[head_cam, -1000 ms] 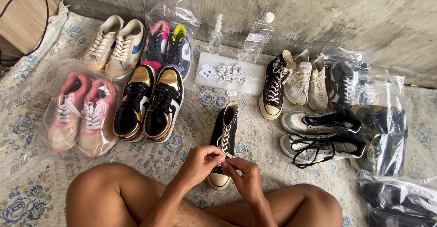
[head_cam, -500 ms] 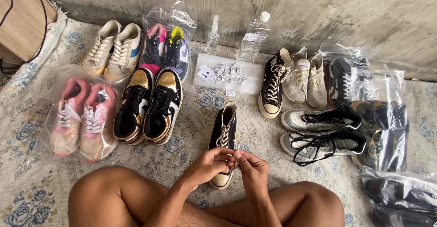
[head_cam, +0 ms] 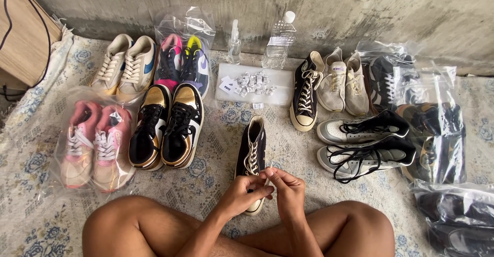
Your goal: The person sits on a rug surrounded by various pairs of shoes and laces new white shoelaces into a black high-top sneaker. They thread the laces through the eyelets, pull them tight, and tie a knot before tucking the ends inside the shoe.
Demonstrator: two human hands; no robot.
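A black high-top sneaker [head_cam: 254, 144] with white laces lies on the patterned rug in front of my crossed legs. My left hand [head_cam: 243, 192] and my right hand [head_cam: 286, 186] meet just above its toe end, fingertips pinched together on the white lace. The toe of the sneaker is partly hidden behind my hands. Its matching black high-top [head_cam: 305, 93] stands further back to the right.
Pairs of shoes ring the rug: pink ones in a clear bag [head_cam: 92, 143], black-and-gold ones [head_cam: 167, 127], cream ones [head_cam: 123, 64], grey-black ones [head_cam: 363, 143], bagged dark shoes [head_cam: 437, 128]. A white tray of small packets [head_cam: 252, 84] and two bottles [head_cam: 278, 43] stand by the wall.
My hands have drawn closer together over the sneaker's toe and risen a little, fingertips now meeting on the lace.
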